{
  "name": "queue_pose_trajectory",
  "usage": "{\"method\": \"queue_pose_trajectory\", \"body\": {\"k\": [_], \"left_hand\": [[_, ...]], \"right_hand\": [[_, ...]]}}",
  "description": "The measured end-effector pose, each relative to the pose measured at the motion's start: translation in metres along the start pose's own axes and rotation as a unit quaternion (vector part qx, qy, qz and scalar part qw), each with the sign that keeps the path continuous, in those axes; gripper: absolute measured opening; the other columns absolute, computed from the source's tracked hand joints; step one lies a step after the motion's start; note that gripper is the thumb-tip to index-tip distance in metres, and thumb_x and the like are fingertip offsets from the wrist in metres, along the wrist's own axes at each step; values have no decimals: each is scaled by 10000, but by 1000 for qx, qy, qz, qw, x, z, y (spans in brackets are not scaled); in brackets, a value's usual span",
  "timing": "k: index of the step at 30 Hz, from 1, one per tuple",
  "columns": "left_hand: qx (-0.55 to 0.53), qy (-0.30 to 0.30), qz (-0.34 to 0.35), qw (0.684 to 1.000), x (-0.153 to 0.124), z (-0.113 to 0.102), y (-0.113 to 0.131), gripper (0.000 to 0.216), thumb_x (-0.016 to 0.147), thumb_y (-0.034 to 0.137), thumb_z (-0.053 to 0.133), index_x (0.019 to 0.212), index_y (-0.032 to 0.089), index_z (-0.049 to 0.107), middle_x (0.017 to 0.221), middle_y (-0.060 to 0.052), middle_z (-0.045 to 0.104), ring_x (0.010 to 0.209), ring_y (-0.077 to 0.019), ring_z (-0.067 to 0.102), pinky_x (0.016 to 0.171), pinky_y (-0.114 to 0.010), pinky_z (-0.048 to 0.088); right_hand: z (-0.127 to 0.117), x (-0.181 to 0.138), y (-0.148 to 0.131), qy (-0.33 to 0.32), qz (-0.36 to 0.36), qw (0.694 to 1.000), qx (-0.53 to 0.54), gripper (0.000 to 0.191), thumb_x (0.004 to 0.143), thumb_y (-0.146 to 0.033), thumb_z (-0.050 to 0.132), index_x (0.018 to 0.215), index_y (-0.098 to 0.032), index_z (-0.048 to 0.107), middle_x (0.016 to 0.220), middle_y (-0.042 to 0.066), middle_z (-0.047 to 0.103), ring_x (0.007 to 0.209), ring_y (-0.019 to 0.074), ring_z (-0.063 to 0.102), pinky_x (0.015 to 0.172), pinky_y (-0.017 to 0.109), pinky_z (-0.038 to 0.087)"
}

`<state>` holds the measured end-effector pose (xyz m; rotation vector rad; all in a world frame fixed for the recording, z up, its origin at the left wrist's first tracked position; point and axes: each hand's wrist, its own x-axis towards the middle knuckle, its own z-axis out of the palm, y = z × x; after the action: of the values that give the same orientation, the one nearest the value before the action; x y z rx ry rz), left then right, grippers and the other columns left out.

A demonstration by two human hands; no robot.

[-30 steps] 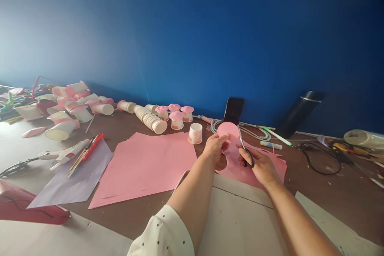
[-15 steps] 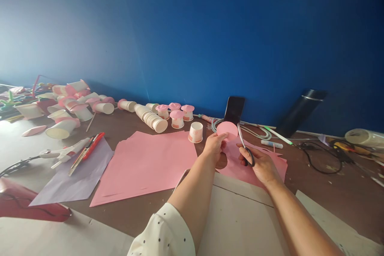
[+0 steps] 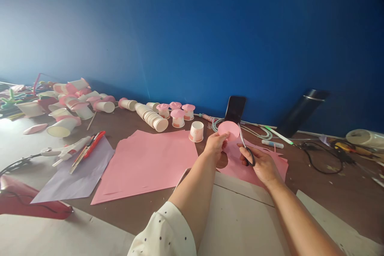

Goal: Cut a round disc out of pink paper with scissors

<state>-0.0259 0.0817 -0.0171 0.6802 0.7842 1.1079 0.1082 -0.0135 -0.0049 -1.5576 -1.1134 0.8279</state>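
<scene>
My left hand (image 3: 215,145) pinches a round pink paper disc (image 3: 228,129) and holds it up above the brown table (image 3: 126,212). My right hand (image 3: 260,163) grips black-handled scissors (image 3: 245,148), whose blades point up at the disc's right edge. Under both hands lies a cut pink paper sheet (image 3: 240,166). A small white paper cup (image 3: 196,131) stands upside down just left of my left hand.
A large pink sheet (image 3: 147,164) and a lilac sheet (image 3: 75,174) lie to the left, with a glue gun (image 3: 61,151) and a red cutter (image 3: 90,150). Stacked cups (image 3: 151,118), pink-topped cups (image 3: 177,114), a propped phone (image 3: 234,109), a dark bottle (image 3: 301,112) and cables (image 3: 321,156) line the blue wall.
Both hands with the disc and scissors have stayed almost still. The view has shifted slightly.
</scene>
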Motion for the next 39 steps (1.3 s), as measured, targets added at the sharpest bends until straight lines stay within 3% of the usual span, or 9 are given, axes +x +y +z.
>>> {"method": "queue_pose_trajectory", "body": {"k": [15,39], "left_hand": [[12,-4,-1,1000,4,-2,-3,405,631,382,909,667,182,559,597,29,504,541,-73,418,532,-235,295],[6,8,-3,1000,4,0,-2,349,673,320,888,668,169,574,616,22,509,558,-72,417,568,-232,324]], "right_hand": [[0,1,0,2,5,1000,3,531,676,-647,820,975,-209,847,671,-1,676,627,182,610,657,309,530],[-2,6,13,-8,12,1000,6,558,709,-679,812,1028,-222,844,687,2,688,670,188,620,678,305,527]]}}
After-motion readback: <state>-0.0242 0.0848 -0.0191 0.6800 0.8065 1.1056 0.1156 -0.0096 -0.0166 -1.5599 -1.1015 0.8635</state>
